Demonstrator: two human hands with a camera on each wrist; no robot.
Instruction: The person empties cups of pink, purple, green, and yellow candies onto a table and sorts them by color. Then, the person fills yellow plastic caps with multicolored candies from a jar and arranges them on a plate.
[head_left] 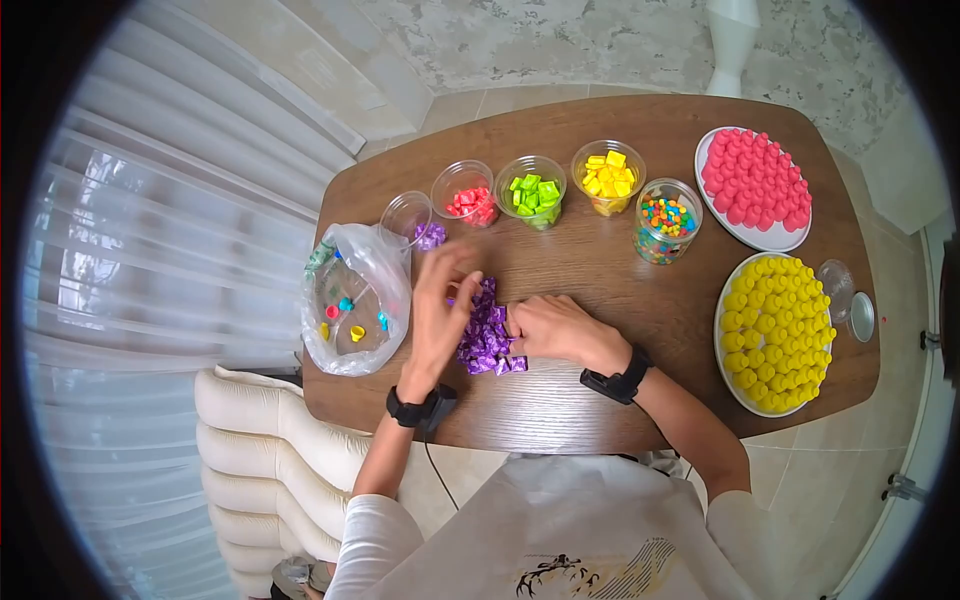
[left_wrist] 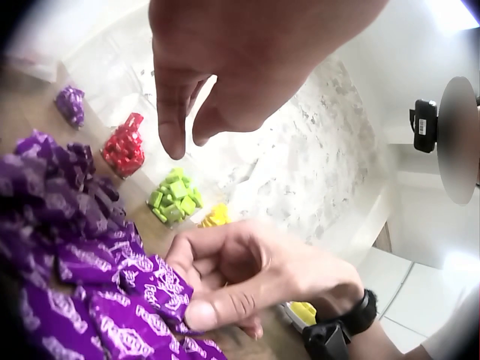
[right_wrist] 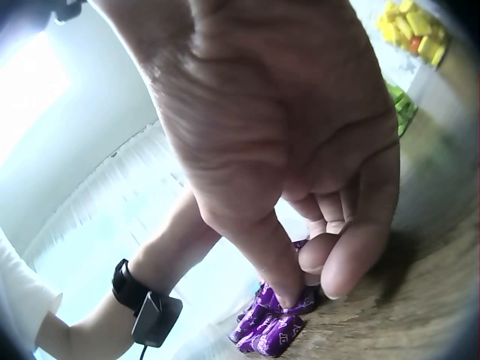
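A heap of purple wrapped candies point(head_left: 484, 335) lies on the table between the two hands. The left hand point(head_left: 438, 308) is raised over the heap's far left side, below the cup of purple candies point(head_left: 430, 236); in the left wrist view that hand point(left_wrist: 232, 67) points its fingers down, slightly apart, with nothing visible between them. At the heap's right edge, the right hand point(head_left: 560, 328) has its fingers curled. Its thumb and fingers pinch a purple candy point(left_wrist: 163, 289) in the left wrist view. In the right wrist view, purple candies point(right_wrist: 270, 330) lie beneath its fingertips.
Cups of red point(head_left: 468, 204), green point(head_left: 535, 196) and yellow candies point(head_left: 608, 182) stand along the far side, beside a jar of colourful pieces point(head_left: 665, 222). Plates of pink point(head_left: 757, 180) and yellow pieces point(head_left: 775, 333) are at right. An open plastic bag point(head_left: 350, 358) stands left.
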